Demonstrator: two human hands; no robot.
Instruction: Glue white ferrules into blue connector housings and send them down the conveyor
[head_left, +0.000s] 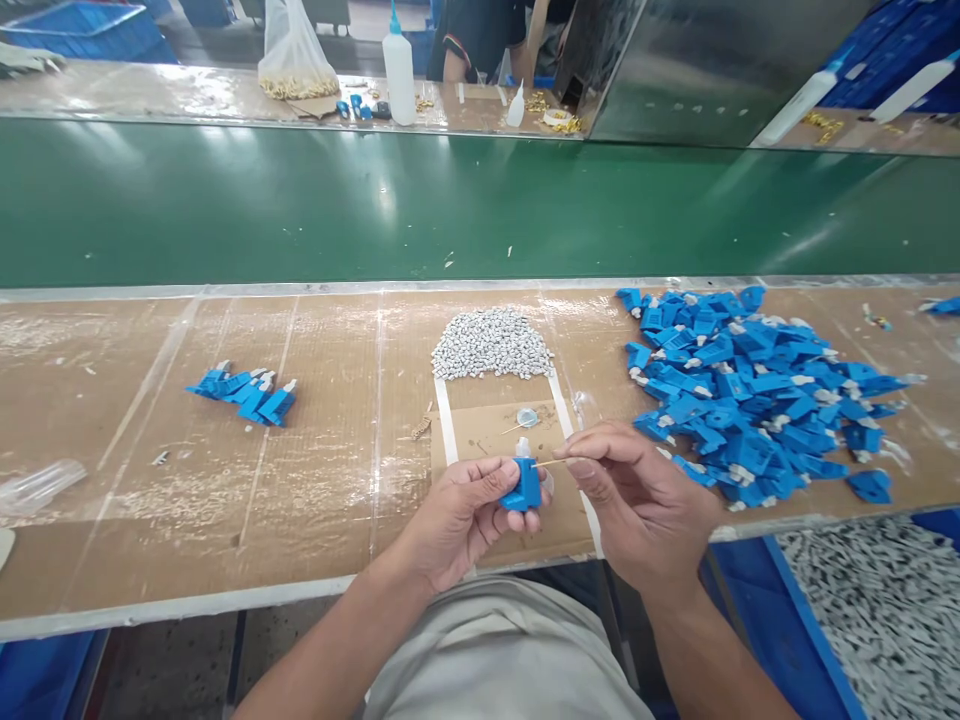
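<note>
Near the table's front edge, my left hand (472, 510) is closed around a blue plastic part (527, 488) with a whitish tip (523, 447) on top. My right hand (645, 500) pinches a thin wooden stick (553, 462), whose end meets the upper side of the blue part. Just beyond the hands, a small round clear dish (527, 417) sits on a cardboard sheet (480, 425), with another thin stick beside it. Behind the sheet lies a heap of small grey-white pieces (491, 343).
A large pile of blue parts (750, 390) lies on the right, a small group (247, 393) on the left. A green belt (375, 200) runs across behind the table. Bottles (399, 75) and a person's arm (454, 66) are on the far side. A blue bin (795, 620) stands lower right.
</note>
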